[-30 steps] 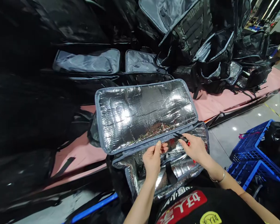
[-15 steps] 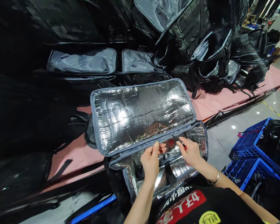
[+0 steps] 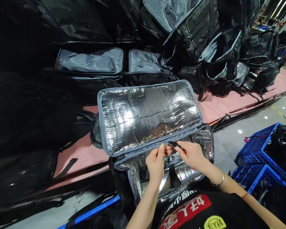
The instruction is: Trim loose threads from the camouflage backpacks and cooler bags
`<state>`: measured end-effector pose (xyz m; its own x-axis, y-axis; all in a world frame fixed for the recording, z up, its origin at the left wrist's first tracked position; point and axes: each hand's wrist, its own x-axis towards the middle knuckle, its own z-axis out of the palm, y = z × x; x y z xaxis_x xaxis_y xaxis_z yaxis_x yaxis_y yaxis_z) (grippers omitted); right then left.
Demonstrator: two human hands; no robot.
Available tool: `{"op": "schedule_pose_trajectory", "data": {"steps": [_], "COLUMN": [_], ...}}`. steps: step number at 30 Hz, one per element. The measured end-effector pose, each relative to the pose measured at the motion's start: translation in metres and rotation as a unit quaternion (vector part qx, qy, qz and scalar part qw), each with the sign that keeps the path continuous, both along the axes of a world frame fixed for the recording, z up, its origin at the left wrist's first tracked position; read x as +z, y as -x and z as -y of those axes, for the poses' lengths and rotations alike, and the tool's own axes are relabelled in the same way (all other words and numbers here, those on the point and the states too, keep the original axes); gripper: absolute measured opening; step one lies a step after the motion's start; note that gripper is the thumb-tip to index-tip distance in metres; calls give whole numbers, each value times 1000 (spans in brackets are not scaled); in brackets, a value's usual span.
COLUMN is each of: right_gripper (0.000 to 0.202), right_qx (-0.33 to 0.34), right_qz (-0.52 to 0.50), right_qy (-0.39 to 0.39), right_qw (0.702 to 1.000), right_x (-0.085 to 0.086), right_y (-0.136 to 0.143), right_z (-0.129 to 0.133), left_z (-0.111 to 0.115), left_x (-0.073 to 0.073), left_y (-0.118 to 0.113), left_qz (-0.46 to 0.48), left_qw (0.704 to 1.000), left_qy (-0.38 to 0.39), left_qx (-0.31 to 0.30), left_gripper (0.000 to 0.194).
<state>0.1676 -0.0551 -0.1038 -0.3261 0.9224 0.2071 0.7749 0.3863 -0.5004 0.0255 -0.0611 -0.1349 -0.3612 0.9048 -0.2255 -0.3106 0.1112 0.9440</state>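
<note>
A black bag with a silver foil lining (image 3: 140,111) lies in front of me, its lid folded back and edged in grey binding. My left hand (image 3: 156,160) pinches the grey seam (image 3: 147,147) at the lid's lower edge, thumb on top. In my right hand (image 3: 192,154) is a small black and red cutting tool (image 3: 177,145), its dark tip pointing left at the seam, just above my left fingertips. Under both hands shows the foil interior of the bag, with a black strap (image 3: 173,176) across it.
More black bags with grey linings (image 3: 90,60) stand behind on a pink-covered table (image 3: 216,108). Blue crates (image 3: 257,144) with dark items sit on the floor at the right. A blue edge (image 3: 96,210) shows at the bottom left.
My right hand has moved left, bringing the tool's tip closer to my left fingers. The whole view has shifted slightly, so the bags appear a little further right.
</note>
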Motion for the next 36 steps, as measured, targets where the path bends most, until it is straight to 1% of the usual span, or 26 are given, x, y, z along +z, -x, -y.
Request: {"op": "schedule_pose_trajectory", "data": {"steps": [3,5,9,11,12,15,17,19,21,22,23,24,25,26,28,29,30,31,32,33,36], "right_gripper": [31,30,27,26,27,26,23,19,23,24,22,16,10,6,14,17,18,19,18,17,13], "right_qx": [-5,-4,33,32,23,8,19,25,26,26,27,29,31,34,41,45,47,49,51,52,62], "right_qz": [19,13,-81,-108,-107,-63,-21,22,56,71,84,95,103,109,117,121,126,131,135,138,137], "right_qy": [-6,-5,7,-8,-25,-72,-78,-66,-40,-22,-2,19,39,57,83,91,97,102,106,108,112], "right_qw": [1000,1000,996,994,994,995,997,997,997,997,996,995,993,992,989,987,986,985,984,983,982], "right_x": [-3,-4,-1,3,4,6,5,4,6,8,10,12,15,17,20,21,22,22,22,22,23], "right_y": [2,2,-3,-7,-9,-15,-17,-17,-16,-15,-14,-12,-11,-9,-5,-3,-1,0,2,3,4], "right_z": [0,0,-2,-7,-11,-27,-40,-54,-68,-75,-82,-89,-96,-102,-111,-115,-118,-121,-123,-124,-126], "left_z": [0,-1,-2,-4,-5,-9,-12,-15,-17,-17,-18,-19,-21,-23,-31,-37,-43,-51,-58,-66,-85], "left_x": [0,0,1,5,6,10,10,9,8,9,11,13,15,17,21,22,22,22,21,20,20], "left_y": [0,0,1,1,1,1,0,1,5,8,12,17,22,27,36,39,42,45,47,48,53], "left_qz": [-3,-7,-4,4,10,32,41,37,0,-44,-109,-191,-282,-372,-519,-571,-607,-631,-642,-644,-635], "left_qw": [1000,1000,1000,1000,1000,999,999,999,999,997,991,978,954,918,831,793,763,742,731,729,739], "left_qy": [5,6,8,11,13,15,10,9,17,14,-3,-34,-77,-124,-189,-200,-201,-198,-193,-181,-112], "left_qx": [-1,-2,-11,-12,-11,-3,0,-8,-44,-63,-75,-78,-71,-62,-64,-79,-95,-111,-127,-143,-193], "left_gripper": [30,31,33,33,33,33,33,34,36,37,36,35,32,28,21,21,20,20,21,22,23]}}
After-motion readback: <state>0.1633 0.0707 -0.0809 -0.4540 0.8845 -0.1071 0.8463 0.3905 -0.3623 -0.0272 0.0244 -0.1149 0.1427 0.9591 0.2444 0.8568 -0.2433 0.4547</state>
